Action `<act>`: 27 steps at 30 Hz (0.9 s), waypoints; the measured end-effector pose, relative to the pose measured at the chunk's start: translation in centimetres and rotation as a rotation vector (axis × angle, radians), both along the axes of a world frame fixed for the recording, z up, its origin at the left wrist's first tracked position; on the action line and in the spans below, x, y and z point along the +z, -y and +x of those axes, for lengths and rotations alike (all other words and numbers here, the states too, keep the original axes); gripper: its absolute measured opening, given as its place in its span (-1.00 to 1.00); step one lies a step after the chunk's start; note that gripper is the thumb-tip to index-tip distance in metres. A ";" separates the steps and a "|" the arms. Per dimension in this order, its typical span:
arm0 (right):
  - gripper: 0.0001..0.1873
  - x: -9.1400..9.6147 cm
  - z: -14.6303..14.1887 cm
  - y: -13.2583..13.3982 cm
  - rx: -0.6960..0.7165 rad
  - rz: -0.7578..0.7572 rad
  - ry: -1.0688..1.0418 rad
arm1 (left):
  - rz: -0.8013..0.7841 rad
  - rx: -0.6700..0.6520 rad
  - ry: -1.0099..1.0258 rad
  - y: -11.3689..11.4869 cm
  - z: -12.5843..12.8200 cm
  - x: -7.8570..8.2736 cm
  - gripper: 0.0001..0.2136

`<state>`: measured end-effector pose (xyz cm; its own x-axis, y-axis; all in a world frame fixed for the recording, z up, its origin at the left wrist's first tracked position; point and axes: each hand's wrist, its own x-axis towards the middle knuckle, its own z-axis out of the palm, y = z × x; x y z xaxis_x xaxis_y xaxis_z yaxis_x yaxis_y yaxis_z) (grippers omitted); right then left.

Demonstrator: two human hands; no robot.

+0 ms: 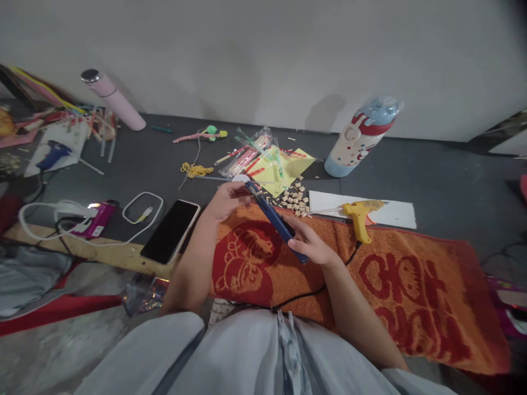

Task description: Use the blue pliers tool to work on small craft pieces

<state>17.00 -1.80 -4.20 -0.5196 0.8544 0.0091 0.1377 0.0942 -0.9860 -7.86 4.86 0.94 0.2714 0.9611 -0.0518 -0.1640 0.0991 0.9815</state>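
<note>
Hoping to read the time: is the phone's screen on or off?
Off, it seems: the phone screen is plain black, with nothing lit.

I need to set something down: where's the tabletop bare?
Bare tabletop: between the pink flask and white cable; also right of the cartoon bottle. Crowded: beyond the held blue object, with yellow paper, stick packets and wooden pieces.

The held object [272,216] is over the towel [395,285]; the phone [171,231] left of both; the bottle [360,140] behind the glue gun [359,214].
</note>
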 end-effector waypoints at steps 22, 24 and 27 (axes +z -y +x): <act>-0.18 0.8 -1.0 -0.2 -0.152 0.346 0.285 | 0.065 0.160 -0.380 0.1 -0.1 -0.1 -0.76; -0.18 0.7 -1.0 -0.2 -0.173 0.373 0.329 | 0.073 0.181 -0.414 0.3 0.1 0.2 -0.77; -0.17 0.6 -1.0 -0.1 -0.180 0.399 0.371 | 0.092 0.171 -0.428 0.6 0.4 0.8 -0.77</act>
<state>16.01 -1.70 -3.59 -0.3965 0.8972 0.1942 0.5158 0.3927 -0.7614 -7.50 4.23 1.71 0.0819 0.9959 -0.0373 0.2513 0.0156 0.9678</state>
